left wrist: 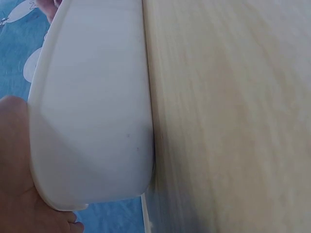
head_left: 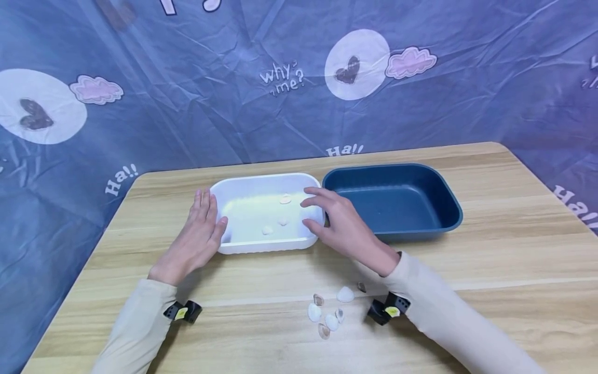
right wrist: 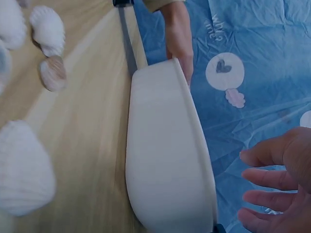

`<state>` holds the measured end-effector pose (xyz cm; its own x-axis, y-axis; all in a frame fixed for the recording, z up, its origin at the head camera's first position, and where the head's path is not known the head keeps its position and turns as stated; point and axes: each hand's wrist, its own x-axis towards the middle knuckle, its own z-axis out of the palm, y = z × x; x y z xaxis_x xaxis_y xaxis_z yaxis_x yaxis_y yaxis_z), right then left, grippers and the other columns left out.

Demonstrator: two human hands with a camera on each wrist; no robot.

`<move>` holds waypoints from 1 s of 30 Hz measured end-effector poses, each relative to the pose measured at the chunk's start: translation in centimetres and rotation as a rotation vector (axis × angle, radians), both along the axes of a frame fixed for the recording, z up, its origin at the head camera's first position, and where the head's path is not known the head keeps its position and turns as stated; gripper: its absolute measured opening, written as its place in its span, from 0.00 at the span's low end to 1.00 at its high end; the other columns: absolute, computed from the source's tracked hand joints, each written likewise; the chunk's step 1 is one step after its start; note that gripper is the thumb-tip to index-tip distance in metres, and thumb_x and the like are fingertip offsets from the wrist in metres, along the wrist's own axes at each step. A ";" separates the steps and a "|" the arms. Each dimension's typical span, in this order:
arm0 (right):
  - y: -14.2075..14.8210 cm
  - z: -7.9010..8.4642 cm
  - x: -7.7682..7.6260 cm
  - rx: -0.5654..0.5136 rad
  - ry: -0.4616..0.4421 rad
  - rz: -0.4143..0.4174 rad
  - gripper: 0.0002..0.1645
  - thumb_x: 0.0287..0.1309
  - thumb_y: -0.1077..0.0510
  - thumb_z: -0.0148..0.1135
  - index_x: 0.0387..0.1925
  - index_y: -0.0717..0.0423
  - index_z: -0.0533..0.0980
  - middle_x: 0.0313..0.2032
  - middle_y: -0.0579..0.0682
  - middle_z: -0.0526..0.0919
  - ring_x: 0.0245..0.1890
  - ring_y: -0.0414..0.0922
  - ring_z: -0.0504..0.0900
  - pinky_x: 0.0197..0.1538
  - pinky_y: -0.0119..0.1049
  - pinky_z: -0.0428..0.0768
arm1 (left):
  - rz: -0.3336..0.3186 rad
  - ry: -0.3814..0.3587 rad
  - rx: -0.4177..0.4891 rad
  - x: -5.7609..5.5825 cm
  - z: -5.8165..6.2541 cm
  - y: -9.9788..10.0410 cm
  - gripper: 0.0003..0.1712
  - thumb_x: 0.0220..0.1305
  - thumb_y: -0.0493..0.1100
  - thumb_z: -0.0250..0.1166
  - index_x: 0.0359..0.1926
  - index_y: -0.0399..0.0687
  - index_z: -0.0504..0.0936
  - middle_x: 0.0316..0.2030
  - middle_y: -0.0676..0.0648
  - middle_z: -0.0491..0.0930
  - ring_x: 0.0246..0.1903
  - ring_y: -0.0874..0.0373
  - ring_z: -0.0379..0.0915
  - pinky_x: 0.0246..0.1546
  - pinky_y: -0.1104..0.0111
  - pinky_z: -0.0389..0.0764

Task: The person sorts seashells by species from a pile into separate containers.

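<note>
A white plastic tray (head_left: 261,247) lies on the table with a few pale shells inside, one of them a shell (head_left: 285,199) near its back. My left hand (head_left: 196,236) rests along the tray's left end, fingers straight and the thumb at the rim. Over the right end hovers my right hand (head_left: 338,221), its fingers spread and slightly bent, with nothing held between them. In the right wrist view its fingertips (right wrist: 252,196) stand apart from the tray's wall (right wrist: 165,150). The left wrist view has the tray's front wall (left wrist: 97,107) and part of that hand beside it.
A dark blue basin (head_left: 392,200) stands just right of the white tray. Several loose shells, white and brown, including a white shell (head_left: 345,294), lie on the wooden table (head_left: 252,317) in front. A blue printed cloth (head_left: 210,104) hangs behind the table.
</note>
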<state>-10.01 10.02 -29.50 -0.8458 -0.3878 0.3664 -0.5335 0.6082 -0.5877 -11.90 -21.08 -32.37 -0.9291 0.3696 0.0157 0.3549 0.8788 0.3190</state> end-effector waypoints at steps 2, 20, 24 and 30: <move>0.5 0.0 0.6 -0.006 0.010 0.002 0.16 0.56 0.61 0.67 0.47 0.62 0.80 0.61 0.57 0.75 0.63 0.56 0.71 0.62 0.52 0.71 | 0.001 -0.003 0.002 0.0 0.0 0.0 0.38 0.77 0.51 0.30 0.71 0.22 0.35 0.72 0.28 0.28 0.71 0.39 0.15 0.72 0.50 0.30; 3.1 -1.6 5.1 -0.023 0.034 0.073 0.14 0.52 0.63 0.71 0.43 0.57 0.82 0.57 0.53 0.78 0.60 0.52 0.74 0.62 0.50 0.72 | 0.003 0.005 0.003 0.2 0.1 0.0 0.38 0.77 0.51 0.30 0.70 0.22 0.35 0.72 0.28 0.28 0.72 0.38 0.17 0.72 0.50 0.31; 3.3 -1.9 5.7 -0.009 0.021 0.094 0.16 0.51 0.63 0.72 0.44 0.58 0.81 0.56 0.53 0.78 0.60 0.52 0.74 0.63 0.49 0.71 | 0.000 0.013 0.002 0.2 0.1 0.0 0.37 0.77 0.51 0.30 0.70 0.22 0.36 0.72 0.28 0.28 0.72 0.37 0.18 0.72 0.51 0.31; 3.3 -2.5 6.2 0.001 -0.027 0.109 0.17 0.50 0.63 0.72 0.45 0.57 0.81 0.58 0.52 0.77 0.61 0.52 0.73 0.63 0.50 0.71 | -0.003 0.013 0.003 0.2 0.1 0.1 0.38 0.77 0.51 0.30 0.70 0.21 0.36 0.72 0.28 0.28 0.71 0.37 0.18 0.72 0.50 0.31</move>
<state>-3.80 13.36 -32.03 -0.8080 -0.4786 0.3436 -0.5807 0.5481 -0.6020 -11.67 -21.00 -32.32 -0.9278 0.3720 0.0291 0.3615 0.8769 0.3167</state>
